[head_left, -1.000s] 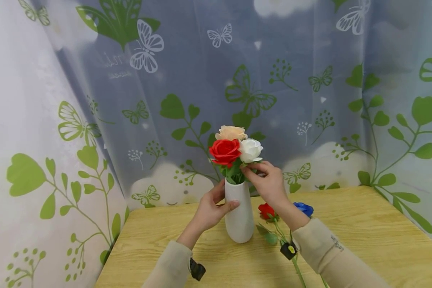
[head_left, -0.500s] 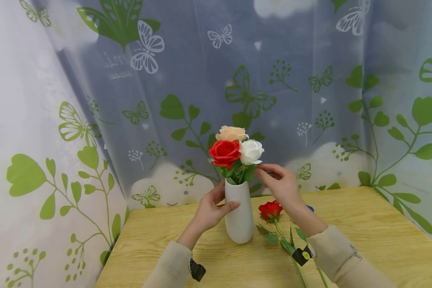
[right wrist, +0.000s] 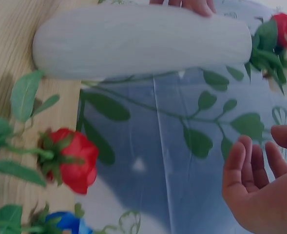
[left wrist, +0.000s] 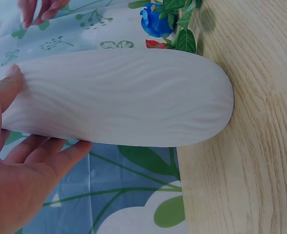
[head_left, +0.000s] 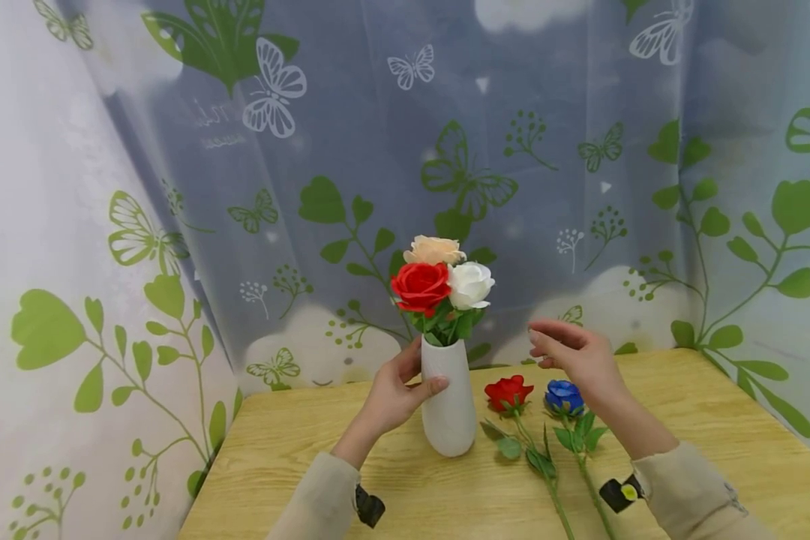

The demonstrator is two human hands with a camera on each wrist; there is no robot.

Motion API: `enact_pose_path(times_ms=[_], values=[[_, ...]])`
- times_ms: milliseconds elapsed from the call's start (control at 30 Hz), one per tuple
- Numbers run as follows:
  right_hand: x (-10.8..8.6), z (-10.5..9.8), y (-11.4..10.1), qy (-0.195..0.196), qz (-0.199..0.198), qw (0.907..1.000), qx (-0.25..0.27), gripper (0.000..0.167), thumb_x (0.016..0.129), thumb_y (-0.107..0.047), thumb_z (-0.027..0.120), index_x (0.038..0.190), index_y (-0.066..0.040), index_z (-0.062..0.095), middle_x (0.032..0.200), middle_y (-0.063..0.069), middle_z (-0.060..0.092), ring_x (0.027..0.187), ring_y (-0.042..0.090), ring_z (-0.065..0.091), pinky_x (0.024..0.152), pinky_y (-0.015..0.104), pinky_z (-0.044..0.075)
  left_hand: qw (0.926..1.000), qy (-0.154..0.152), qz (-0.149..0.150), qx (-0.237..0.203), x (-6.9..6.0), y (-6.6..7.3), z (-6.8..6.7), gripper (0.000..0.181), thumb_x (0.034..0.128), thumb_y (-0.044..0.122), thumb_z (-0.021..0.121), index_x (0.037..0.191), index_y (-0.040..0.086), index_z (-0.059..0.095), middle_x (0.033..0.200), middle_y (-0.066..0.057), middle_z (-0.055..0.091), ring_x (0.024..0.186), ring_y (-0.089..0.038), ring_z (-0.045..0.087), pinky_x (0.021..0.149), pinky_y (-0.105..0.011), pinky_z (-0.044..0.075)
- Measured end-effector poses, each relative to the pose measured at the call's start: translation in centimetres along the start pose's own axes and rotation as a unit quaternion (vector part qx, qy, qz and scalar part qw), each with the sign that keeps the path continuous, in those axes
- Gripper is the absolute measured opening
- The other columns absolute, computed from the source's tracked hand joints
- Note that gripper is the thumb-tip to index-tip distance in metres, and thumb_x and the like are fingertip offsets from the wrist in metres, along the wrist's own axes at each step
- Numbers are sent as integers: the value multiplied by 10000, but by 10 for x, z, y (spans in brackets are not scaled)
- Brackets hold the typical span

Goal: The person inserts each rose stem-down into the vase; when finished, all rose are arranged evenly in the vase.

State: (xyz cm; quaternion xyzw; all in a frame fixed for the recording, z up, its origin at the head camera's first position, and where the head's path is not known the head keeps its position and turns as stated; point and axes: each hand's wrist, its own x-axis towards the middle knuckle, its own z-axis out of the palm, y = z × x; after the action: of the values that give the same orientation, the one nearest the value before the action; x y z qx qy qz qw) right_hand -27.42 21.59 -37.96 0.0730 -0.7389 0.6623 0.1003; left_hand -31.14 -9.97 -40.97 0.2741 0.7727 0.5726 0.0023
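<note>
A white vase (head_left: 448, 409) with a wavy surface stands upright on the table. My left hand (head_left: 393, 394) grips it near the top, thumb on the front and fingers round the side. In the vase are a red rose (head_left: 421, 287), a white rose (head_left: 471, 285) and a peach rose (head_left: 435, 250). To the right of it, my right hand (head_left: 580, 364) hovers apart from everything, fingers loosely bent and holding nothing. It is nearest a blue rose (head_left: 563, 396) lying on the table, beside another red rose (right wrist: 75, 158). The vase's mouth is out of frame in the left wrist view.
The wooden table (head_left: 297, 450) ends at the back against a blue-grey curtain (head_left: 351, 112) printed with butterflies and leaves. Green stems of the two lying roses run toward the table's front edge. A small black camera (head_left: 370, 506) sits at the left wrist.
My right hand has let go of the leaves below the white rose and drawn away to the right, uncovering the blue rose. The left hand and vase have stayed put.
</note>
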Motion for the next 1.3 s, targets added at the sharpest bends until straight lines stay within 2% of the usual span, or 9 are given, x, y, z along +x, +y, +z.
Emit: enact_pose_path(times_ms=[133,300,600,767,933,1100,1300], values=[[-5,-18,9,-192,139,9997,73,268,1041,-290,702,1294,-205,719,1084,-189,741,938,74,754,835,275,644,10000,16,-15,2,0,-1,0,860,987,210,774,1678,109,273,1559,-172,555,1419,-369,569,1059,-507,569],[-12,-37,20,-370,324,9986,183,240,1049,-242,689,1288,-223,710,1115,-177,732,958,80,758,839,278,645,10000,19,-14,-13,1,-2,1,861,985,212,776,1677,103,275,1563,-175,550,1419,-371,569,1059,-511,568],[-24,-55,42,-678,761,9948,46,422,1063,-246,669,1448,-86,605,1126,-164,721,1029,140,762,883,323,648,10000,8,16,-76,1,-2,1,861,983,204,779,1674,89,280,1558,-181,554,1414,-375,572,1054,-506,571],[-30,-62,57,-913,912,9914,209,387,1076,-206,643,1446,-97,608,1135,-145,731,1022,139,761,889,337,648,10000,34,3,-51,1,-1,1,864,983,201,779,1673,80,275,1551,-186,558,1412,-377,574,1056,-510,568],[-36,-68,72,-1241,1300,9831,345,475,1081,-195,630,1503,-1,530,1137,-77,729,1040,164,753,905,363,646,10000,47,27,-15,1,-1,0,862,986,198,775,1675,86,269,1538,-188,570,1409,-377,577,1048,-503,575],[-44,-72,90,-1569,1657,9727,425,494,1085,-198,619,1507,33,508,1133,-43,727,1056,187,746,918,382,643,10000,55,37,34,1,0,0,862,986,184,774,1676,91,267,1525,-188,583,1401,-373,585,1040,-494,581],[-52,-77,111,-1640,1841,9683,409,538,1073,-184,634,1509,91,481,1120,5,742,1031,190,754,900,389,649,10000,36,35,30,1,-1,1,864,987,188,773,1677,87,263,1517,-193,588,1399,-373,586,1043,-493,580]])
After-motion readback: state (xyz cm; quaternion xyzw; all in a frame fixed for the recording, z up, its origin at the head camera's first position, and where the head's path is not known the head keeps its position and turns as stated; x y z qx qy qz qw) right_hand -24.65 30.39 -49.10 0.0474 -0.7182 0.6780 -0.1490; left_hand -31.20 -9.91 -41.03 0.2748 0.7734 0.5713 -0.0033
